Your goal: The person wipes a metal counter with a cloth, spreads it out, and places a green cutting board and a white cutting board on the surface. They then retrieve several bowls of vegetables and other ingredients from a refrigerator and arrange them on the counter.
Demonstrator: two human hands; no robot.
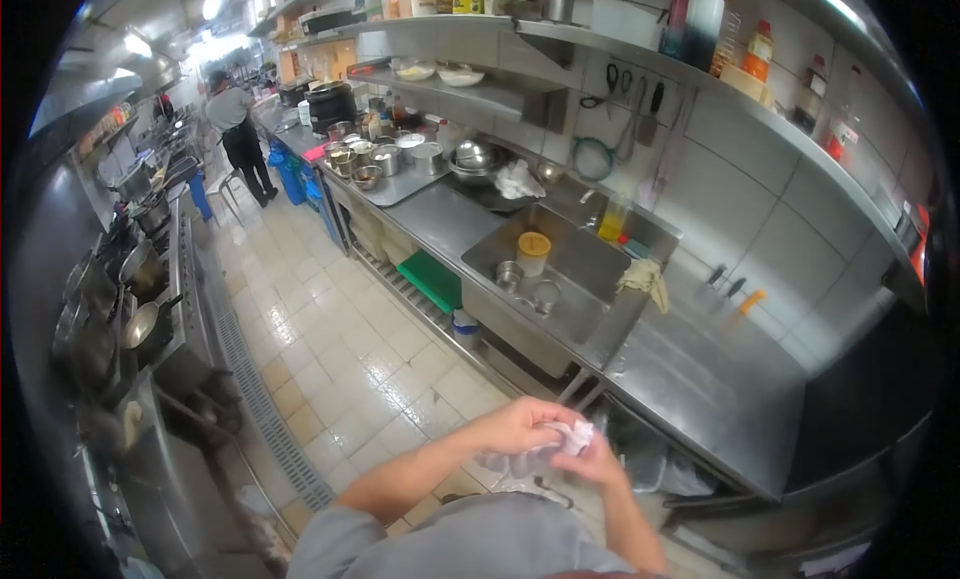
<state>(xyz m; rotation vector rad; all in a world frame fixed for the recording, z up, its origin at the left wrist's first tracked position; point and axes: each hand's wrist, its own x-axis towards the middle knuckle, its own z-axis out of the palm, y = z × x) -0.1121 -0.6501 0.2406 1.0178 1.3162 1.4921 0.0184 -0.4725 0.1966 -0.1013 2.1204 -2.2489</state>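
Note:
In front of my body, my left hand (528,425) has its fingers curled round a crumpled whitish, partly see-through sheet (575,438). It looks like thin plastic or tissue; which one I cannot tell. Close by on the right, my right hand (596,461) grips the same sheet from the other side, fingers bent. A thin see-through part (510,463) hangs below my left hand. Both hands are held in the air near the counter's front edge, over the floor.
Ahead is a steel sink (480,261) containing a yellow-lidded tub (534,247) and metal cups. A pale cloth (645,281) drapes over its right rim. Steel counter (710,379) extends right. Metal pots (428,159) stand farther left. Stoves line the left; a person (238,129) stands down the tiled aisle (340,349).

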